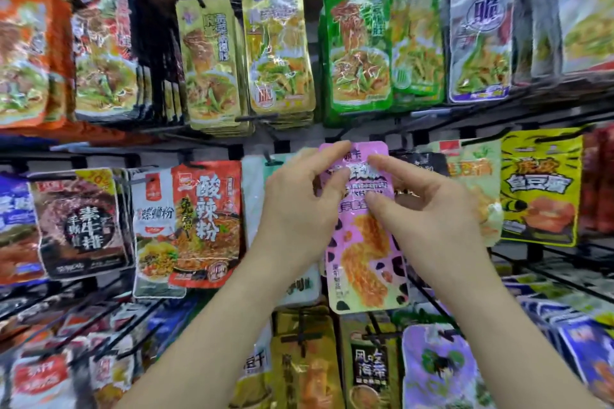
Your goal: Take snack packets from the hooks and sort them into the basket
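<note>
Setting: shop display wall, black wire rack [498,116] with rows of hooks, each row hung thick with glossy snack packets.
Upper row: gold packets [279,43] and a green packet [358,43] hang side by side, untouched.
Middle row: a red packet [206,219] hangs to the left of the hands, a yellow packet [541,186] to the right.
Task item: pink packet [365,259], upright, in front of the middle row, its top edge level with the rail, its lower half hanging free.
Left grip [299,196]: bare hand, forefinger and thumb closed in a pinch on the packet's upper left corner; other fingers loosely curled.
Right grip [428,206]: bare hand, forefinger and thumb pinched on the packet's upper face, just beside the left pinch.
Hook for this packet: hidden behind the fingers and the packet top; whether the hang-hole is on or off it cannot be told.
Basket: not in view.
Step in hand: judged as taking one packet off its hook, early in a take-and-sort cycle.
Next move calls for: drawing the top straight out along the hook toward the person so the hole clears the tip without tearing, then carrying the packet down to the basket.
Caution: neighbouring packets hang close and may be dragged along.
</note>
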`<state>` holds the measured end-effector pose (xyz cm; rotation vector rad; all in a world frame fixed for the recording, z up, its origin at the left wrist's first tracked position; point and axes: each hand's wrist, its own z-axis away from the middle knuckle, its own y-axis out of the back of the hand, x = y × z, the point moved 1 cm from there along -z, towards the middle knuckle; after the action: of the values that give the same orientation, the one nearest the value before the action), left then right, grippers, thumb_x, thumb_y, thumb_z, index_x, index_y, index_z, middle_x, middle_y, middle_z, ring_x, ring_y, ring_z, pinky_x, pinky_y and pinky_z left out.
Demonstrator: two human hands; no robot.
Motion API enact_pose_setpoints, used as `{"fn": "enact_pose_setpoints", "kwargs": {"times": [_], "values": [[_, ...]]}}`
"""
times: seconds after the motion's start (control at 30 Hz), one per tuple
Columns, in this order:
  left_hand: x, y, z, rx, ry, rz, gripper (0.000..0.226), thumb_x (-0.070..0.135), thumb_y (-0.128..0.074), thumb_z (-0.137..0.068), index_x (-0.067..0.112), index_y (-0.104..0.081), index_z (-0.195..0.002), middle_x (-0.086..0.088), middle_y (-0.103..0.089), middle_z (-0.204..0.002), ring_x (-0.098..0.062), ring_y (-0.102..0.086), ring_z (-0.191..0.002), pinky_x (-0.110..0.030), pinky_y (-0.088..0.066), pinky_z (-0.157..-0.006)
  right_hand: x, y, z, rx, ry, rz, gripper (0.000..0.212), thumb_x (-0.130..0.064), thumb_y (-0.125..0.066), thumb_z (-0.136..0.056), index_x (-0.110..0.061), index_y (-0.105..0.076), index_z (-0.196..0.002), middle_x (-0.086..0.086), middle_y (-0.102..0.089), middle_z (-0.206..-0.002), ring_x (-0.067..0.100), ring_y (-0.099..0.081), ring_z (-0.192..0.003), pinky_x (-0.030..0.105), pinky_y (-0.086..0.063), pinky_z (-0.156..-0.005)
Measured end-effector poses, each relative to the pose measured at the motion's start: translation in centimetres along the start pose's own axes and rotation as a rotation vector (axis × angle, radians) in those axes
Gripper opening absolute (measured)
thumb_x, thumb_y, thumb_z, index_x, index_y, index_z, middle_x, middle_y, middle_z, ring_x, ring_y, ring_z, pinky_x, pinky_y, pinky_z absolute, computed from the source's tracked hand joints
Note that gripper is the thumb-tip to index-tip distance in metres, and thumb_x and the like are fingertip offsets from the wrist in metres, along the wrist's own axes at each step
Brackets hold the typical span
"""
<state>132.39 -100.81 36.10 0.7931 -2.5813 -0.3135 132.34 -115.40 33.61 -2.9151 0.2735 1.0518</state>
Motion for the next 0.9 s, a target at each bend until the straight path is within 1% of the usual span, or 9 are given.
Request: {"fn": "enact_pose_setpoints", "kwargs": {"times": [0.1, 0.17, 0.27, 0.33, 0.4, 0.47, 0.7, 0.8, 0.9], "values": [[0.0, -0.5, 0.1, -0.059, 0.013, -0.047, 0.038, 0.019, -0.053, -0.097, 0.02, -0.053, -0.136, 0.003, -0.058, -0.105, -0.008, -0.052, -0.094, -0.017, -0.041, -0.085, 0.1, -0.1, 0.2, -0.006, -0.01, 0.034, 0.04, -0.014, -0.069, -0.085, -0.027, -0.066, -0.123, -0.023, -0.071, -0.081, 0.019, -0.062, -0.06, 0.026, -0.055, -0.062], [-0.4, -0.6, 0.0, -0.096, 0.057, -0.027, 0.043, 0.02, -0.054, -0.097, 0.022, -0.049, -0.139, 0.007, -0.054, -0.11, -0.001, -0.049, -0.103, -0.012, -0.038, -0.091, 0.3, -0.3, 0.1, -0.03, -0.014, 0.089, 0.042, -0.016, -0.068, -0.087, -0.03, -0.063, -0.126, -0.008, -0.073, -0.095, 0.02, -0.063, -0.06, 0.03, -0.054, -0.061], [-1.5, -0.8, 0.1, -0.234, 0.091, -0.02, 0.062, 0.022, -0.061, -0.091, 0.033, -0.035, -0.146, 0.013, -0.046, -0.132, 0.007, -0.039, -0.121, -0.004, -0.028, -0.1, 0.9, -0.3, -0.1, -0.11, -0.002, 0.246, 0.051, -0.021, -0.065, -0.088, -0.036, -0.052, -0.135, -0.016, -0.062, -0.088, 0.007, -0.055, -0.05, 0.013, -0.042, -0.051], [-2.3, -1.0, 0.8, -0.3, 0.106, 0.027, 0.072, 0.022, -0.065, -0.087, 0.044, -0.028, -0.145, 0.012, -0.048, -0.139, 0.013, -0.047, -0.114, -0.009, -0.036, -0.096, 1.2, -0.2, 0.0, -0.144, 0.029, 0.443, 0.059, -0.026, -0.064, -0.089, -0.044, -0.042, -0.14, -0.015, -0.058, -0.072, 0.008, -0.054, -0.05, 0.015, -0.04, -0.05], [-2.9, -1.1, 1.7, -0.249, 0.173, 0.05, 0.075, 0.021, -0.069, -0.086, 0.053, -0.029, -0.142, 0.003, -0.066, -0.102, 0.009, -0.053, -0.066, -0.007, -0.041, -0.064, 1.4, 0.0, 0.4, -0.173, 0.066, 0.651, 0.062, -0.036, -0.06, -0.09, -0.049, -0.031, -0.143, -0.007, -0.057, -0.059, 0.009, -0.055, -0.054, 0.024, -0.045, -0.054], [-3.1, -1.2, 2.1, -0.187, 0.24, -0.011, 0.074, 0.027, -0.07, -0.086, 0.061, -0.029, -0.138, 0.0, -0.051, -0.062, -0.005, -0.041, -0.047, -0.014, -0.033, -0.047, 1.5, 0.0, 0.8, -0.168, 0.108, 0.8, 0.059, -0.045, -0.053, -0.093, -0.048, -0.025, -0.144, -0.006, -0.059, -0.057, 0.012, -0.059, -0.058, 0.032, -0.05, -0.057], [-3.0, -1.9, 1.2, -0.233, 0.235, -0.373, 0.078, 0.046, -0.064, -0.087, 0.054, -0.013, -0.145, 0.002, -0.051, -0.055, -0.016, -0.059, -0.061, -0.028, -0.045, -0.058, 1.9, 0.3, 0.6, -0.063, 0.177, 0.882, 0.047, -0.046, -0.053, -0.092, -0.031, -0.046, -0.136, -0.013, -0.044, -0.055, 0.016, -0.054, -0.055, 0.03, -0.042, -0.047], [-3.0, -2.1, 1.2, -0.222, 0.18, -0.567, 0.078, 0.049, -0.056, -0.091, 0.047, -0.004, -0.149, 0.003, -0.05, -0.06, -0.026, -0.062, -0.07, -0.038, -0.053, -0.066, 2.8, 0.5, 0.5, -0.032, 0.151, 0.758, 0.039, -0.036, -0.059, -0.09, -0.029, -0.056, -0.128, -0.011, -0.046, -0.048, 0.006, -0.047, -0.047, 0.025, -0.036, -0.044], [-2.8, -2.4, 1.4, -0.213, 0.118, -0.741, 0.076, 0.052, -0.045, -0.095, 0.04, 0.007, -0.15, 0.0, -0.06, -0.072, -0.029, -0.063, -0.073, -0.034, -0.045, -0.055, 3.5, 0.8, 0.5, -0.021, 0.119, 0.531, 0.027, -0.023, -0.063, -0.088, -0.033, -0.065, -0.114, -0.009, -0.055, -0.053, 0.009, -0.05, -0.048, 0.019, -0.036, -0.046]]}}
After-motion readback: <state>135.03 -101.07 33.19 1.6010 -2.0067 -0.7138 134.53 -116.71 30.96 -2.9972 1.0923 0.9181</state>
